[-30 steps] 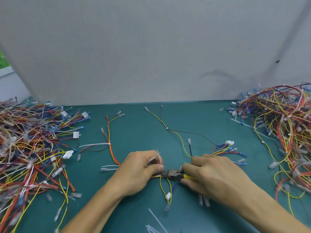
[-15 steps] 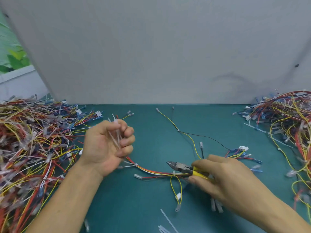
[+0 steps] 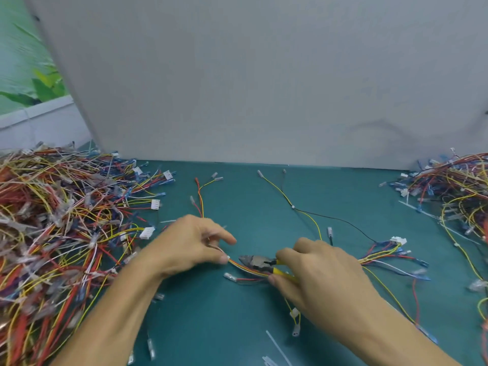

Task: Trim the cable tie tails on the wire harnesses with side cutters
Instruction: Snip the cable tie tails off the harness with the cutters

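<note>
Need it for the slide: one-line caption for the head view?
Left hand holds a wire harness on the teal tabletop while the right hand holds yellow-handled side cutters to it.

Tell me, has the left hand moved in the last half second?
Yes. The left hand has come down and rightward from the tangled wire pile to the red-and-yellow wire harness near the yellow-handled side cutters.

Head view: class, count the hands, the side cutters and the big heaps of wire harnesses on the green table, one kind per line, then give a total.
Hands: 2 (left hand, right hand)
Side cutters: 1
Heaps of wire harnesses: 2 (left heap, right heap)
Total: 5
</note>
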The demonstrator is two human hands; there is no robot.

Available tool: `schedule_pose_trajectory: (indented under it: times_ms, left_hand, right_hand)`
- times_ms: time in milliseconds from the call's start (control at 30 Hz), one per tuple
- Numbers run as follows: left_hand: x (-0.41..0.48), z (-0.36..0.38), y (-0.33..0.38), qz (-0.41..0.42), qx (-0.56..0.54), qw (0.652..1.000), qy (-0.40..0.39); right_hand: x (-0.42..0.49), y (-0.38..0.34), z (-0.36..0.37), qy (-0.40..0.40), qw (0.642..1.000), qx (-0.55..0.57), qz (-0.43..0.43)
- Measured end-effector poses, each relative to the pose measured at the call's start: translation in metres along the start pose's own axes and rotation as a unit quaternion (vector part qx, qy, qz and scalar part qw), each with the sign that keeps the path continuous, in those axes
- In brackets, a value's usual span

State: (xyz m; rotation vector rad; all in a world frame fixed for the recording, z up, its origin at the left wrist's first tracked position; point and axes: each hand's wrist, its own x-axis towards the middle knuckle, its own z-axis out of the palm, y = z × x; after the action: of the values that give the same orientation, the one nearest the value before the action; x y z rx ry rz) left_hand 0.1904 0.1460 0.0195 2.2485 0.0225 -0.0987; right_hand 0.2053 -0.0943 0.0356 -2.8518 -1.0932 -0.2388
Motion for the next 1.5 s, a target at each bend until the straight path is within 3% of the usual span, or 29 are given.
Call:
schedule_pose_trajectory:
  times_ms: [167, 633, 1500]
  left_hand:
    - [0.004, 0.006, -0.009, 0.007, -0.034, 0.999, 0.036]
    - [0.004, 0.007, -0.011, -0.023, -0.048, 0.998, 0.040]
    - [0.006, 0.007, -0.013, -0.027, -0.054, 0.997, 0.041]
  right_hand:
    - [0.011, -0.012, 0.012, -0.025, 0.999, -0.002, 0.043]
    - [0.017, -0.019, 0.019, 0.021, 0.998, 0.013, 0.063]
    - [0.022, -0.026, 0.023, 0.113, 0.990, -0.077, 0.034]
